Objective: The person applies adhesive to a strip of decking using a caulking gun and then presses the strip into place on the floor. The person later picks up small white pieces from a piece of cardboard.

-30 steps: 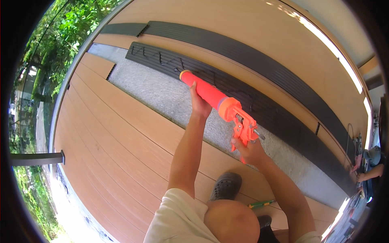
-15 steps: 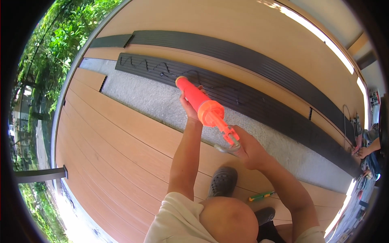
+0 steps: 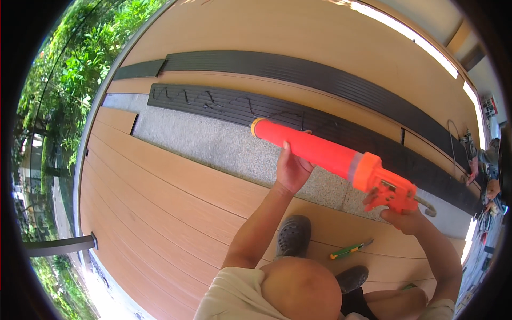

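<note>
An orange-red caulking gun (image 3: 314,149) lies slantwise in my grip over a dark ridged board (image 3: 224,109) that carries wavy black lines of a substance. My left hand (image 3: 293,165) is wrapped under the gun's long barrel, thumb on its side. My right hand (image 3: 400,216) is closed on the handle and trigger at the rear, below a bent metal rod. A bare concrete strip (image 3: 186,128) runs between the board and the brown planks (image 3: 160,192). A green and yellow cutter (image 3: 349,249) lies on the planks near my shoe (image 3: 293,234).
A second dark board (image 3: 298,69) lies farther back on the brown surface (image 3: 256,26). A dark post (image 3: 58,245) and greenery are at the left edge. At the far right are tools and another person's hand (image 3: 492,188).
Both my hands have moved right with the caulking gun, which has turned from pointing away from me to lying more crosswise, its rear end swung right. The view has shifted slightly.
</note>
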Demonstrator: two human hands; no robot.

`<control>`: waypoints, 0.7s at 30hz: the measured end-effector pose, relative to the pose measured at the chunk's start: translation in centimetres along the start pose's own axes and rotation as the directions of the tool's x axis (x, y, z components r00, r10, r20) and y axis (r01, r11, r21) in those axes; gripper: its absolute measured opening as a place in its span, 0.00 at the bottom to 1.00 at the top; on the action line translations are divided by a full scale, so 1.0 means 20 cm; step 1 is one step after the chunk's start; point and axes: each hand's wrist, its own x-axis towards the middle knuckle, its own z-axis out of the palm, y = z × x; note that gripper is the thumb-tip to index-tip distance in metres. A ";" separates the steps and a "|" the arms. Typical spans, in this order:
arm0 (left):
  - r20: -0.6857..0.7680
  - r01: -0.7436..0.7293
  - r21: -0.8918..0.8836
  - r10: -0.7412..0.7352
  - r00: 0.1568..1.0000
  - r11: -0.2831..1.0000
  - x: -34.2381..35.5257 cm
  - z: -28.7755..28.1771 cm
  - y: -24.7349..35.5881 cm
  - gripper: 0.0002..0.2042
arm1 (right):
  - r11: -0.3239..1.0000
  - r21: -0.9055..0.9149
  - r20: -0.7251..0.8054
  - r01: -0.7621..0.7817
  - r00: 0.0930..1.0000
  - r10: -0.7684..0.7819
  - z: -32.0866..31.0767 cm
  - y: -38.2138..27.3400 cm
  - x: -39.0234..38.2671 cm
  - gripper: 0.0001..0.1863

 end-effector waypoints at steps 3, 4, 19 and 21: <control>0.063 0.224 0.026 -0.225 0.972 0.974 -0.06 -0.02 -0.18 0.28 | 0.954 0.298 -0.224 -0.017 0.971 0.087 0.00 0.18 -0.24 0.29; 0.060 0.240 0.030 -0.241 0.969 0.970 -0.09 -0.02 -0.25 0.28 | 0.951 0.310 -0.235 -0.014 0.968 0.091 -0.01 0.30 -0.34 0.29; -0.508 0.769 0.500 -0.584 0.633 0.398 -0.64 0.01 -1.00 0.20 | 0.668 -0.463 -0.700 -0.583 0.702 0.129 0.36 0.80 -0.97 0.19; -0.492 0.789 0.480 -0.627 0.603 0.383 -0.65 0.10 -1.08 0.20 | 0.587 -0.670 -0.668 -0.455 0.714 -0.210 0.34 0.83 -0.86 0.25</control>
